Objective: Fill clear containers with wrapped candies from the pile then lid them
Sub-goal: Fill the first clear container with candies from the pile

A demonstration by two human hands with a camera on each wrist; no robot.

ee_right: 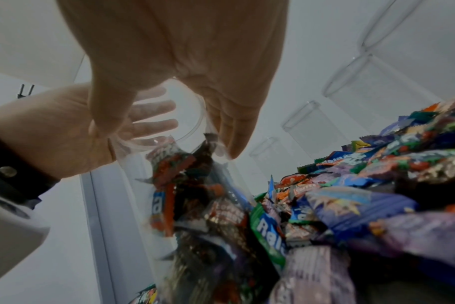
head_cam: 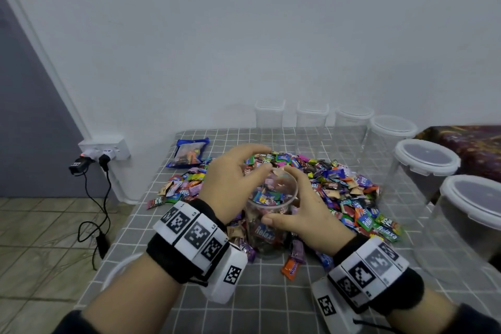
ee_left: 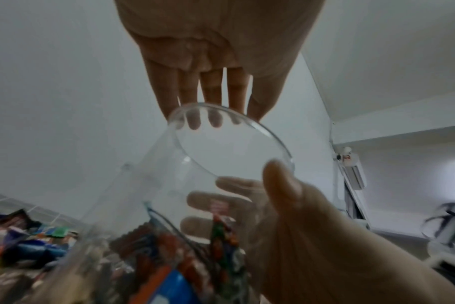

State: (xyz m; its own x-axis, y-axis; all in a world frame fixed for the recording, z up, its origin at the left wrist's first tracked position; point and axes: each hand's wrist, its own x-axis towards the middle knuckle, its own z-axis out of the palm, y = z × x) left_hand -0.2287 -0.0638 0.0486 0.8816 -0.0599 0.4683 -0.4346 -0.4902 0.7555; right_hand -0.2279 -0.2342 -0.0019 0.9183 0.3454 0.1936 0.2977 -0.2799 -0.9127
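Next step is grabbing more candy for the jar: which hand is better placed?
Probably the right hand. It holds the jar on the side facing the big candy pile. The left hand cups the jar's far side and can steady it.

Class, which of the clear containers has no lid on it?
The container held between both hands, partly filled with candies; the six others along the table's right side are all lidded.

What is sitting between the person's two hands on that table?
A clear container, part filled with wrapped candies and without a lid, held between the left hand and right hand; clearest in the head view.
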